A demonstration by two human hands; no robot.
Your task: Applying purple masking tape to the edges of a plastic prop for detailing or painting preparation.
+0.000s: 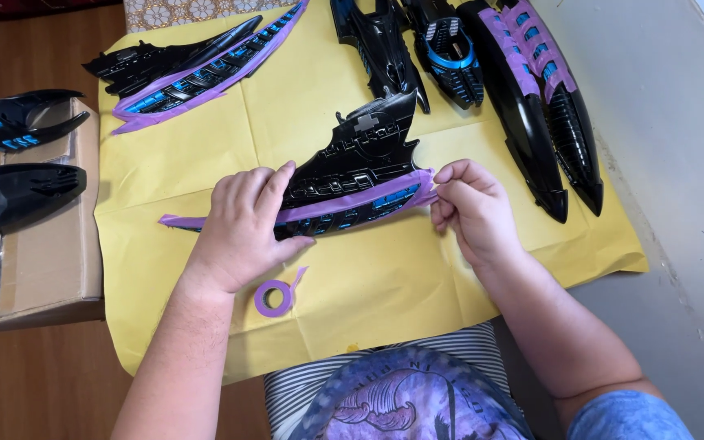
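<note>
At centre frame, the left hand presses flat on a black plastic panel lying on yellow paper. The right hand pinches the purple masking tape strip at the panel's edge. A tape roll lies below.

A single head-worn camera looks steeply down from close above, over the person's lap, onto the yellow paper sheet.

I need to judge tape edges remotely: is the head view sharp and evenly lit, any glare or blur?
Head view: sharp and evenly lit, soft shadows only under the left hand and right hand; mild glare streaks on the glossy black plastic panel and long black panels at top right; purple masking tape strip edges read clearly; yellow paper sheet shows creases, no motion blur.
</note>
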